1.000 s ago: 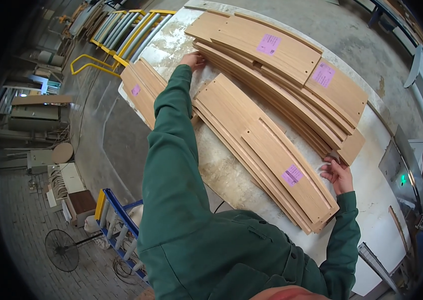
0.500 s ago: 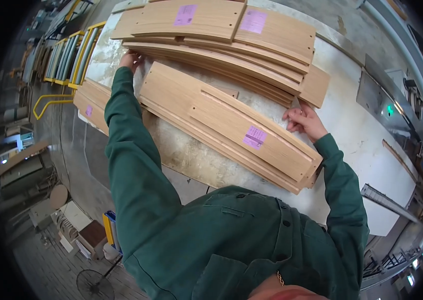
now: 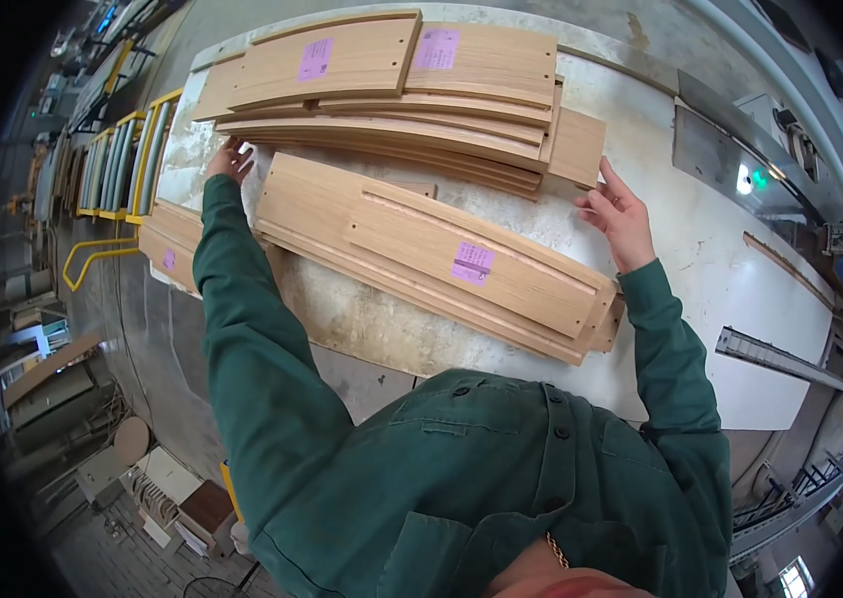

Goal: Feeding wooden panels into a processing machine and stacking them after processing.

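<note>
A far stack of light wooden boards (image 3: 486, 149), drilled near the ends, lies across the white worktable (image 3: 701, 259). At its left end is my left hand (image 3: 229, 161), fingers apart beside the lower boards' ends; whether they touch is hard to see. A short board end (image 3: 577, 148) sticks out at the stack's right. My right hand (image 3: 621, 214) is by that end, index finger stretched along its edge and thumb apart, gripping nothing visible. Nearer to me, a second pile of boards (image 3: 421, 249) lies slanting, with a pink label (image 3: 472, 263) on top.
Another labelled board pile (image 3: 168, 244) sits at the table's left edge. Beyond it stands a yellow-framed roller conveyor (image 3: 113, 164). On the right are a metal rail (image 3: 775, 356) and a machine's metal plate (image 3: 715, 149). A wooden strip (image 3: 788, 267) lies near the right edge.
My right hand has come away from the far stack's lower corner to the protruding board end, its fingers opening out. The left hand's fingers have spread. The whole view has shifted.
</note>
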Demonstrator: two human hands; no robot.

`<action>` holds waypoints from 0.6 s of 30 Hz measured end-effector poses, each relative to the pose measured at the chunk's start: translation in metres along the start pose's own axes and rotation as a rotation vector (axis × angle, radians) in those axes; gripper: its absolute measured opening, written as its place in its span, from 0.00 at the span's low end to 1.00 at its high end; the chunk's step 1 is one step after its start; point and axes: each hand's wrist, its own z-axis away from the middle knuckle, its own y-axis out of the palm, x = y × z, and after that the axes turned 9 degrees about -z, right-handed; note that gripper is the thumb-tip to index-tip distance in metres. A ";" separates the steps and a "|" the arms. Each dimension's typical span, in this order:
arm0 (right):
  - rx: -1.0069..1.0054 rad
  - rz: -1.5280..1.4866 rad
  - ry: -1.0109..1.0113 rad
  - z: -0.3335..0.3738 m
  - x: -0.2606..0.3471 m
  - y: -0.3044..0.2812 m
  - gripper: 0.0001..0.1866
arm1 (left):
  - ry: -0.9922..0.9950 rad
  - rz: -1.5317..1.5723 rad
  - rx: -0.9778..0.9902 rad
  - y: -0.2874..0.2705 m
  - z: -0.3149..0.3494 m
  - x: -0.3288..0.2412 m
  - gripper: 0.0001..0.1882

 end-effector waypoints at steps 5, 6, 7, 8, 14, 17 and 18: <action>0.052 -0.050 -0.027 -0.003 -0.002 -0.007 0.24 | -0.027 -0.096 -0.193 0.009 0.052 -0.027 0.25; 0.044 -0.057 0.023 0.000 0.001 -0.014 0.21 | 0.022 -0.137 -0.227 0.014 0.065 -0.031 0.24; 0.063 -0.070 0.077 0.005 0.005 -0.013 0.19 | 0.174 -0.261 -0.248 -0.001 0.079 -0.030 0.22; 0.053 0.034 0.064 0.011 0.007 -0.016 0.17 | 0.522 -0.461 -0.421 -0.006 0.095 -0.019 0.23; -0.177 0.410 -0.128 0.091 -0.009 -0.083 0.17 | 0.609 -0.241 -0.471 0.085 0.288 0.077 0.28; -0.167 0.276 0.152 0.139 -0.039 -0.101 0.20 | 0.087 0.051 -0.007 0.126 0.341 0.150 0.25; -0.175 0.153 0.235 0.152 -0.045 -0.090 0.20 | -0.107 0.128 0.037 0.151 0.368 0.135 0.24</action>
